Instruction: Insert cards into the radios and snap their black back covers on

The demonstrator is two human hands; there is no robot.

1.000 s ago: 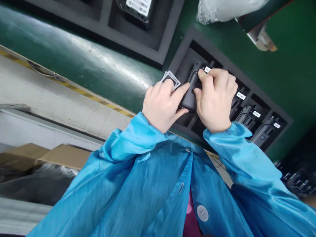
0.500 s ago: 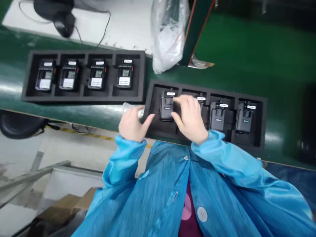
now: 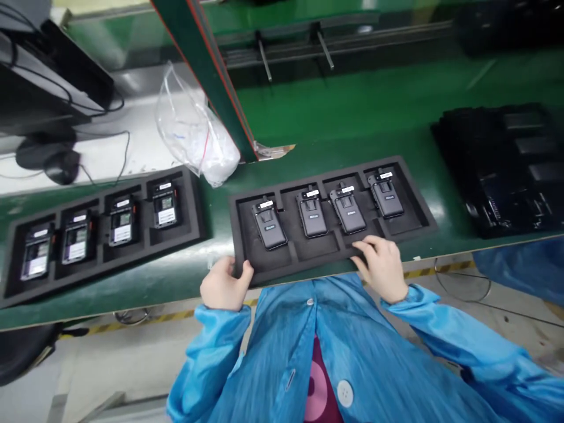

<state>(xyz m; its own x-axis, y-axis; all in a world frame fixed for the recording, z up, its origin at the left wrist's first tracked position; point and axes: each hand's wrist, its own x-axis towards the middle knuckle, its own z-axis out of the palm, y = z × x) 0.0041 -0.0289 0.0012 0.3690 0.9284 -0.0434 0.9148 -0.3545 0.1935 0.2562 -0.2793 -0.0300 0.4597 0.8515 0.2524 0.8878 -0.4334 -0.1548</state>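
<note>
Hands (image 3: 225,286) gripping foam tray (image 3: 423,220), white-labelled devices (image 3: 269,225)

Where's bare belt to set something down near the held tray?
Free: green belt behind the foam tray, and the strip between it and the left tray. Crowded: the bag by the post, black stack at right.

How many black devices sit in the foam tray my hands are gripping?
4, one per compartment of the foam tray: far-left device, second device, third device, far-right device. Left hand and right hand hold its near edge.
</note>
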